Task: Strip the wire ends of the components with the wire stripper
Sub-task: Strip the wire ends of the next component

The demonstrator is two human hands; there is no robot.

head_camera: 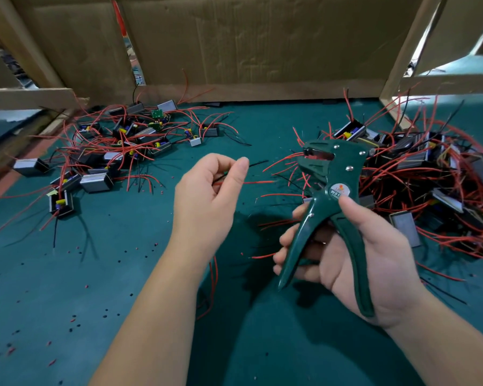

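Observation:
My right hand (354, 260) grips the two handles of a dark green wire stripper (329, 190), whose handles are spread and whose jaws point up and left. My left hand (209, 190) pinches a thin black wire (258, 162) and a red wire (258, 182) between thumb and fingers. Both wire ends stick out to the right, a short way left of the stripper's jaws. The component these wires belong to is hidden under my left hand and arm.
A heap of small boxed components with red and black wires (418, 174) lies at the right, another heap (117, 146) at the back left. The green mat (123, 274) is dotted with bits of cut insulation. Cardboard walls (248, 45) close the back.

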